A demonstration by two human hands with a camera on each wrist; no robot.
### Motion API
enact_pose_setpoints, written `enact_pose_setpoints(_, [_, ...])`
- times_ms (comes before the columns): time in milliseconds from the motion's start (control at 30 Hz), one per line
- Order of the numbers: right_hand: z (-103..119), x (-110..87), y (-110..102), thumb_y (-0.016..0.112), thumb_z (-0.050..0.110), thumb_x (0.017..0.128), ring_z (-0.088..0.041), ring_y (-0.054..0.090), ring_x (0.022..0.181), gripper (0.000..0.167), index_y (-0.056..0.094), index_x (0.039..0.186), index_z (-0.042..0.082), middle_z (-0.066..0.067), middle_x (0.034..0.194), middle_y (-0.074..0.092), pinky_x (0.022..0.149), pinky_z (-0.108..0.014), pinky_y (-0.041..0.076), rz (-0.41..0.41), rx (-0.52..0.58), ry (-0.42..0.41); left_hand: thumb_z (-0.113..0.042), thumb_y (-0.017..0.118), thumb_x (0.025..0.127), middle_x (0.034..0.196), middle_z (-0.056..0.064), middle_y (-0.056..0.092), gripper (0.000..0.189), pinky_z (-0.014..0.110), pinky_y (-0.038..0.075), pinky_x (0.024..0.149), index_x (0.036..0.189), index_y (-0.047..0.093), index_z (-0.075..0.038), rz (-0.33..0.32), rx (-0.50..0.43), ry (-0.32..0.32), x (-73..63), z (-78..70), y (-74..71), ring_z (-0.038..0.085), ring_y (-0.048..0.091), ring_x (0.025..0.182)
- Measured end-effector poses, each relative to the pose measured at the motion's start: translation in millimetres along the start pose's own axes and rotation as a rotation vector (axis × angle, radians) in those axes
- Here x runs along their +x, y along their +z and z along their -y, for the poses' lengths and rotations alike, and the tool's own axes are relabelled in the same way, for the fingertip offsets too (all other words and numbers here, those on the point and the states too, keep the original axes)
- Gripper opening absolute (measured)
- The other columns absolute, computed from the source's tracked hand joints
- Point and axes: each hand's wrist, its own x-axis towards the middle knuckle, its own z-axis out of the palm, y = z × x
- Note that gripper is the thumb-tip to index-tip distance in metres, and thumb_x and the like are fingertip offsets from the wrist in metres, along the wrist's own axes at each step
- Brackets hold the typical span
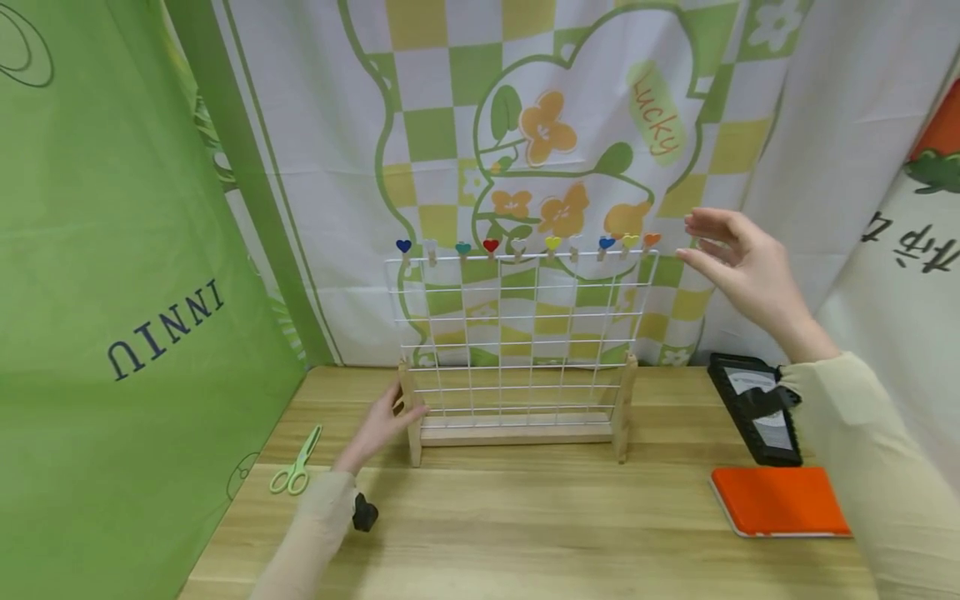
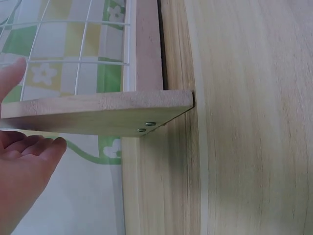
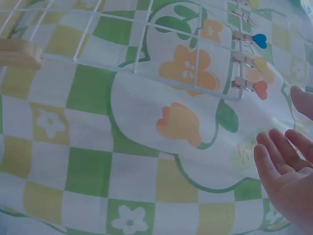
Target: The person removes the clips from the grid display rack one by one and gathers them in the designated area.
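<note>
L grip [image 1: 378, 429] is holding L leg [image 1: 415, 443] of wire rack [image 1: 501, 343] btwn thumb & fingers; R grip [image 1: 750, 265] is hovering empty, thumb spread, w/ heart clips [image 1: 491, 246] lining rack top just to its L.

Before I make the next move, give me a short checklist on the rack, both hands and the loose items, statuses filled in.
1. Rack upright on the table: ok.
2. Left hand firmly gripping the left wooden post: cannot tell; thumb and fingers lie on opposite sides.
3. Right hand empty and apart from the rack: ok.
4. Orange heart clip on the top wire: ok.
5. Green scissors apart from the rack: ok.
6. Orange notebook apart from the rack: ok.
</note>
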Motion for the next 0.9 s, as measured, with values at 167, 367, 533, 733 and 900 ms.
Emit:
enact_pose_setpoints(167, [11, 11.4, 1, 0.071, 0.016, 0.092, 0.010, 0.055, 0.113, 0.054, 0.051, 0.140, 0.004, -0.004, 0.133, 0.062, 0.096, 0.000, 0.046, 0.031, 0.020, -0.031, -0.020, 0.063, 0.097, 0.160, 0.029, 0.026, 0.077, 0.053, 0.032, 0.120, 0.154, 0.019, 0.006, -0.016, 0.003, 0.006, -0.7, 1.1, 2.2, 0.045, 0.025, 0.149])
enact_pose_setpoints(367, [20, 22.0, 4, 0.071, 0.018, 0.092, 0.009, 0.056, 0.113, 0.050, 0.055, 0.137, 0.005, -0.004, 0.130, 0.063, 0.097, -0.001, 0.047, 0.055, 0.034, -0.048, -0.018, 0.060, 0.100, 0.156, 0.033, 0.030, 0.068, 0.054, 0.037, 0.117, 0.151, 0.025, 0.010, -0.050, 0.008, 0.022, -1.1, 2.4, 3.4, 0.047, 0.029, 0.146])
enact_pose_setpoints(533, [26, 29.6, 6, 0.071, 0.019, 0.092, 0.009, 0.056, 0.110, 0.049, 0.055, 0.136, 0.004, 0.003, 0.125, 0.064, 0.097, -0.001, 0.047, 0.068, 0.026, -0.055, -0.017, 0.055, 0.102, 0.156, 0.036, 0.024, 0.068, 0.056, 0.035, 0.118, 0.151, 0.019, 0.014, -0.051, -0.008, 0.015, -1.6, 2.6, 4.1, 0.049, 0.026, 0.146])
enact_pose_setpoints(733, [29, 37.4, 9, 0.071, 0.018, 0.092, 0.010, 0.058, 0.108, 0.049, 0.055, 0.136, 0.004, 0.002, 0.126, 0.064, 0.096, -0.003, 0.048, 0.081, 0.044, -0.037, -0.014, 0.054, 0.102, 0.156, 0.033, 0.029, 0.062, 0.056, 0.035, 0.118, 0.151, 0.025, 0.010, -0.056, -0.024, 0.033, -2.0, 1.4, 4.6, 0.046, 0.027, 0.147])
enact_pose_setpoints(900, [32, 41.1, 13, 0.072, 0.019, 0.091, 0.014, 0.058, 0.105, 0.050, 0.055, 0.137, 0.007, -0.005, 0.130, 0.064, 0.094, -0.002, 0.049, 0.102, 0.036, -0.031, -0.014, 0.053, 0.103, 0.158, 0.034, 0.024, 0.064, 0.056, 0.034, 0.119, 0.152, 0.021, 0.010, -0.045, -0.015, -0.010, -3.6, -1.7, 4.6, 0.048, 0.025, 0.147])
